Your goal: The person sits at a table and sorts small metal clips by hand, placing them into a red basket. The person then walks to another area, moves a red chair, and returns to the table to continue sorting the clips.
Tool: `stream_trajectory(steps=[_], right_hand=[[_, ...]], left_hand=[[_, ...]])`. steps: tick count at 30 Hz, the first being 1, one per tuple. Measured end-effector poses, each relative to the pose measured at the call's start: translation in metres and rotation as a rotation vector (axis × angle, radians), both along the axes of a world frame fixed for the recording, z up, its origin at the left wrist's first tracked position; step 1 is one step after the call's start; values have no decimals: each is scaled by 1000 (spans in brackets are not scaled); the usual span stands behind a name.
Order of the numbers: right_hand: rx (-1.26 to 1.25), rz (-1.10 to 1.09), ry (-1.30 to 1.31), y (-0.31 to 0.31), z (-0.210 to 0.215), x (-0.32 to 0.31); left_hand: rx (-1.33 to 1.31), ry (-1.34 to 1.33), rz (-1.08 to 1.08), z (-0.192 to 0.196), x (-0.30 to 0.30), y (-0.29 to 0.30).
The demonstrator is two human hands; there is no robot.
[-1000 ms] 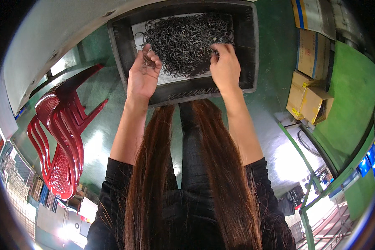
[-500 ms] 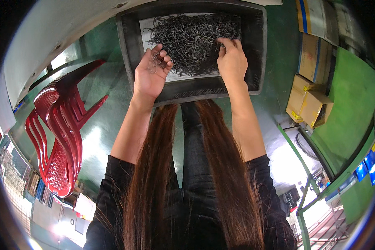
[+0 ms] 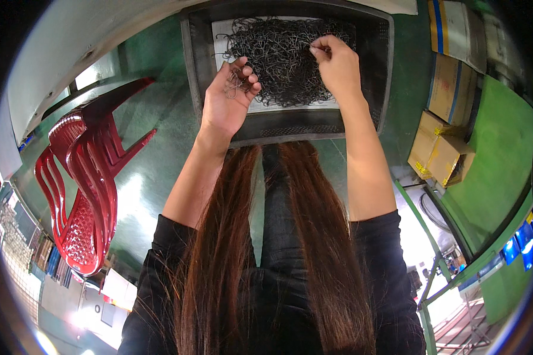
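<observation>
Here the left hand, fingers curled, holds a small bunch of wire hooks at the edge of the hook pile in a dark tray. The right hand pinches one hook over the pile. Red chairs stand stacked to the left, cardboard boxes to the right; long hair hangs below the tray.

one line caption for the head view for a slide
Left hand and right hand pick thin wire pieces from a dark tray.

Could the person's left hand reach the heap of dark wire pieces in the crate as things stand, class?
Probably yes. The left hand hovers at the edge of the heap of wire pieces in the open-topped crate, fingers curled around a few pieces. Nothing lies between; the right hand works the other side.
</observation>
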State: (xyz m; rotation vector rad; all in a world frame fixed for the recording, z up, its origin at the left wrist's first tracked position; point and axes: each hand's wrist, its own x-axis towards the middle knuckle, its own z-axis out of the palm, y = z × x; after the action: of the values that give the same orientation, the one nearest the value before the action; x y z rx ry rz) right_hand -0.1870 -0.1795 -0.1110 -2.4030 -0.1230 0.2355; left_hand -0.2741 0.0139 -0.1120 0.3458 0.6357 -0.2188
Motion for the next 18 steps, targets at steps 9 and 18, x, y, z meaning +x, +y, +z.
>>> stream_trajectory(steps=[9,18], right_hand=[[571,-358,620,-6,15,-8],[-345,-79,123,-18,24,-22]], left_hand=[[22,31,-14,2,1,-1],[37,25,-22,2,1,0]])
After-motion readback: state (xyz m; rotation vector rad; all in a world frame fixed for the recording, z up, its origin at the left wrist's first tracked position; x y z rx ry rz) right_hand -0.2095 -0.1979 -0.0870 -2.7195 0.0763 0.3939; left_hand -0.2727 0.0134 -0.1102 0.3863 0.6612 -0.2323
